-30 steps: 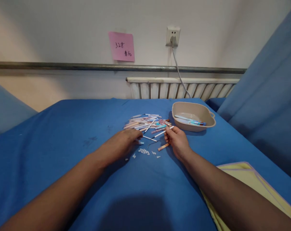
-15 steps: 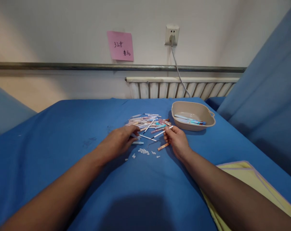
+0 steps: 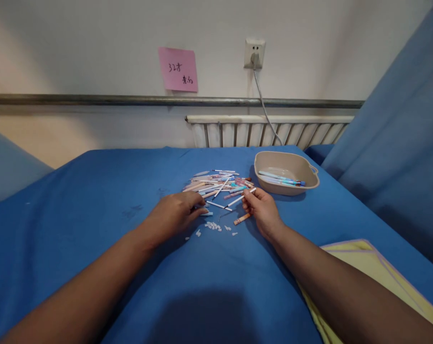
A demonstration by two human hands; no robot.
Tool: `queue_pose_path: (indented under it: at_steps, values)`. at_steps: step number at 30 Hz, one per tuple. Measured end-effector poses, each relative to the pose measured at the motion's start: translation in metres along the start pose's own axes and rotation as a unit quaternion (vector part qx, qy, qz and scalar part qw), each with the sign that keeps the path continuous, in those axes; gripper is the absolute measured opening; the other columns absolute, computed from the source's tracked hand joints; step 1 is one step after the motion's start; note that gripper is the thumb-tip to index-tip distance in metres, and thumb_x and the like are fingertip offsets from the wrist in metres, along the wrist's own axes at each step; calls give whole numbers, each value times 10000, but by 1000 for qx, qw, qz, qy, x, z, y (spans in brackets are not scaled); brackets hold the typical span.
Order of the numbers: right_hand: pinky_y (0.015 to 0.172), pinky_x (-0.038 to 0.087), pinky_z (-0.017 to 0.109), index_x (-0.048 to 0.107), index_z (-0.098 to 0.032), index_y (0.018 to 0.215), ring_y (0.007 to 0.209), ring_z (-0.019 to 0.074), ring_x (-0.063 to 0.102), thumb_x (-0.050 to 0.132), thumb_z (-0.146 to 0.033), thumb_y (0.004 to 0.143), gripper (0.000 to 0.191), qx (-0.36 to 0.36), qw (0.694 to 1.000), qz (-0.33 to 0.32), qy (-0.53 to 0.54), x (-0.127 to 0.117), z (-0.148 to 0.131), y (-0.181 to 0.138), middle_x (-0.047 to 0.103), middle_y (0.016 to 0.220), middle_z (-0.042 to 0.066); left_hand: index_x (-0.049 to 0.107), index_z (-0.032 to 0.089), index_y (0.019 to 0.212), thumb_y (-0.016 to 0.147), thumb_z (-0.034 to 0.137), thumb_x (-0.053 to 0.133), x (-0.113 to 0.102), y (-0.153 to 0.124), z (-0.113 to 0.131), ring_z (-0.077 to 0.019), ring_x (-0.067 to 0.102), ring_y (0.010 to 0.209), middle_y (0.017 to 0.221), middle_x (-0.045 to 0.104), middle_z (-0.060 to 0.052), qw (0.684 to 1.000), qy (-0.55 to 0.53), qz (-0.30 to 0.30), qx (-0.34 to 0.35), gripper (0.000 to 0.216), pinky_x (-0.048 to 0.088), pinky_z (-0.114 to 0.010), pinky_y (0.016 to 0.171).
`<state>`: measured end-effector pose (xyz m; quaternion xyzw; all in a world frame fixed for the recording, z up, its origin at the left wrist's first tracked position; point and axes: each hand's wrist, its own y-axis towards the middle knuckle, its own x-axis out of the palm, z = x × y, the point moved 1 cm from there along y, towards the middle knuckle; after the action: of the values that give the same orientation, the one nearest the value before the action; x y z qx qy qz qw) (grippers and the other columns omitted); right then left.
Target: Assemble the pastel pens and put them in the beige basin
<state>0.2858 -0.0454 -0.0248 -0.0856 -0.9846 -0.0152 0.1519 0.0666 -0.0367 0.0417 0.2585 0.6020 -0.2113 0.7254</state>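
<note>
My right hand [image 3: 262, 209] pinches a thin white pen refill [image 3: 241, 198], whose dark tip slants down to the left. Below those fingers an orange patterned pen barrel [image 3: 242, 219] lies on the blue cloth. My left hand [image 3: 177, 212] is low over the cloth with thumb and fingers apart, close to a light blue pen part [image 3: 207, 214] that the thumb partly hides. Another white refill [image 3: 219, 206] lies between the hands. Behind them is a loose pile of pen barrels and refills [image 3: 216, 184]. Several small white pieces [image 3: 213, 225] are scattered in front.
A beige basin [image 3: 287, 187] with a few blue pens [image 3: 281, 179] stands at the back right. A folded yellow cloth [image 3: 360, 267] lies under my right forearm. Behind the table are a white radiator [image 3: 270, 119], a metal rail [image 3: 130, 100] and a plugged-in cable [image 3: 261, 95].
My left hand has shifted slightly left and lower, its thumb now over the light blue pen part. Pale barrels at the pile's left side show more. My right hand keeps the refill nearly still.
</note>
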Motion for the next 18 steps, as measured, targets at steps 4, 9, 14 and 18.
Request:
queue_pose_path:
  at_steps: [4, 9, 14, 18]
  values:
    - [446, 331, 206, 574, -176, 656, 479, 81, 461, 682, -492, 680, 335, -3, 1000, 0, -5, -1, 1, 0, 550, 564, -33, 649, 213, 817, 803, 362, 578, 1, -1, -3, -181, 598, 670, 763, 675, -28, 999, 33, -35, -23, 166, 358, -245, 571]
    - [446, 339, 202, 578, -173, 656, 488, 81, 473, 690, -486, 675, 333, -8, 1000, 0, 3, -1, 1, 0, 552, 578, -29, 670, 229, 815, 799, 443, 569, -2, 1, -9, -188, 603, 657, 755, 691, -27, 997, 12, -23, -73, 238, 345, -250, 553]
    - [444, 336, 202, 570, -175, 641, 485, 82, 470, 688, -495, 677, 342, -9, 1000, 2, 4, -2, 0, 2, 547, 564, -32, 620, 189, 791, 720, 469, 638, 2, 7, -15, -166, 593, 646, 710, 661, -5, 964, -207, 27, -164, 289, 401, -248, 578]
    - [437, 331, 201, 564, -173, 646, 475, 79, 465, 685, -498, 684, 349, -10, 1000, 5, 6, -3, 0, 3, 545, 563, -32, 482, 177, 749, 651, 425, 695, 17, 9, -22, -148, 593, 609, 668, 636, -5, 886, -417, -21, -200, 341, 439, -252, 574]
